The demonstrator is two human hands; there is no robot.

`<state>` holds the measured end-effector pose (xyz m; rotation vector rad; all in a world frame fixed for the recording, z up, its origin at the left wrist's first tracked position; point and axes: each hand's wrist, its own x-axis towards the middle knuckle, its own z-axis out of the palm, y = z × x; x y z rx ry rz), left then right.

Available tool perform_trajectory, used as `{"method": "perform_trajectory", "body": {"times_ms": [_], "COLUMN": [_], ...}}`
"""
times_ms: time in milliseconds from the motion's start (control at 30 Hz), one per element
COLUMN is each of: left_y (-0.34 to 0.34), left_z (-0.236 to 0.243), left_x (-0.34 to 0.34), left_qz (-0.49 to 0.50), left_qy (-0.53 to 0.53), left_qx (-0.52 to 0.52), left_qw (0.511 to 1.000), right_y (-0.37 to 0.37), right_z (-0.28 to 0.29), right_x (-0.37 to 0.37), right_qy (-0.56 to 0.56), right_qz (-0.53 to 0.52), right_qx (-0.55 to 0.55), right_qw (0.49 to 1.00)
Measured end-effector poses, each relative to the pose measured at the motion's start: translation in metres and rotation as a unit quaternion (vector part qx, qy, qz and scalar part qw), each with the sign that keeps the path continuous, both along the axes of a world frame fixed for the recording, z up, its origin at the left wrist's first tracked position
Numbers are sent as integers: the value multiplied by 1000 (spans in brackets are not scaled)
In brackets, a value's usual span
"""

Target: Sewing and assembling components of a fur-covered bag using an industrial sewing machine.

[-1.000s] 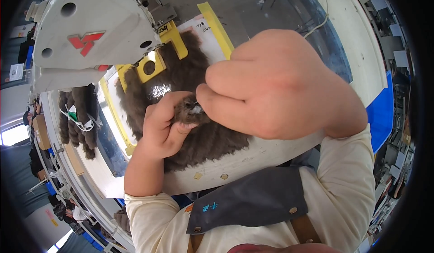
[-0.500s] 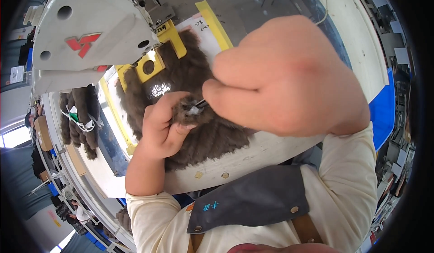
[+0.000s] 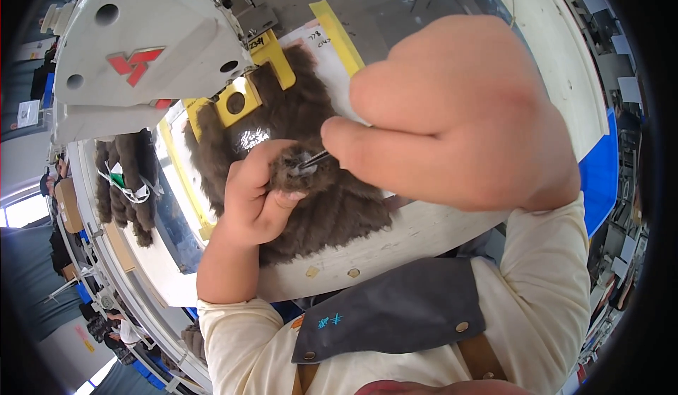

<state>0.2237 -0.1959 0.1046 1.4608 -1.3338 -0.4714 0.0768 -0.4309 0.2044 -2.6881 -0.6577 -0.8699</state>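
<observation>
The left hand [image 3: 251, 201] pinches a brown fur tuft [image 3: 296, 181] over the bench [image 3: 417, 239], toward its front edge; the right hand [image 3: 459, 126] pinches a thin metal tool [image 3: 317, 158], tip at the tuft's pale middle.

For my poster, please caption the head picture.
Left hand grips brown fur; right hand holds a thin metal tool at it.

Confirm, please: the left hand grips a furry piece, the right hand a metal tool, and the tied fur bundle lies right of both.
Not quite: the left hand grips the furry piece and the right hand the metal tool, but the head view shows the tied fur bundle left of both.
</observation>
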Motion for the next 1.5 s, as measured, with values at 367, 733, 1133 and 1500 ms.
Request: {"method": "perform_trajectory", "body": {"times_ms": [367,733,1133,1500], "left_y": [-3,-1,3,-1], "left_z": [-3,2,6,8], "left_x": [-3,-3,-3,-8], "left_qz": [-2,28,10,56], "left_qy": [15,-10,52,-16], "left_qx": [9,22,95,17], "left_qw": [1000,999,994,998], "right_y": [4,-44,-58,36], "right_z": [-26,-38,-79,-58], "right_x": [6,31,50,31], "right_qy": [27,38,30,375], "right_qz": [-8,35,-268,-25], "right_qx": [-43,37,66,453], "right_qw": [999,998,961,809]}}
